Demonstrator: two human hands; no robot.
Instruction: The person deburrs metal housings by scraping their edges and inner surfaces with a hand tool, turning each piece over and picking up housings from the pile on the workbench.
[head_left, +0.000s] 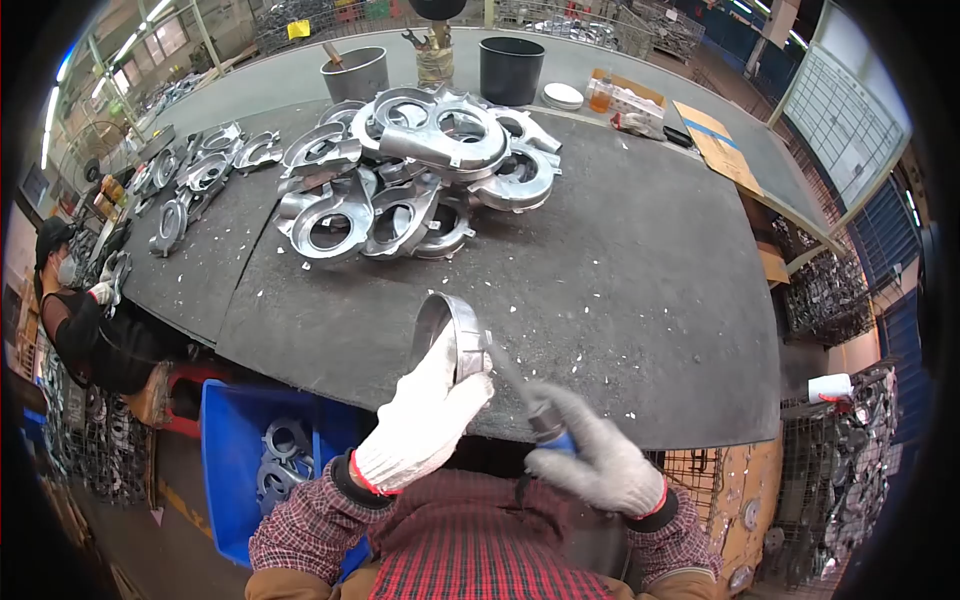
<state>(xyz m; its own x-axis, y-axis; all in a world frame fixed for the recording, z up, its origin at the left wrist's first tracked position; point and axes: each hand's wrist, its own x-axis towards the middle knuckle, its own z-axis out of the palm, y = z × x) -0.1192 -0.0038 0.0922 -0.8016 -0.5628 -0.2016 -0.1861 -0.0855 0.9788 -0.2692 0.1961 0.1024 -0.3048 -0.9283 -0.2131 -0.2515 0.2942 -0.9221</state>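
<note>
Obscuring blur over tool shaft [511, 371]

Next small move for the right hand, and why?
Probably a short stroke of the tool against the metal part, which the left hand grips: the right hand has the tool's blurred shaft aimed at it, and pale flakes dot the table. Blur hides whether they touch.

The dark, seamed surface [660, 260] bears a heap of silvery metal castings [430, 150] toward its far side, a looser spread of similar castings [250, 155] leftward, and scattered pale chips [587, 310].
</note>
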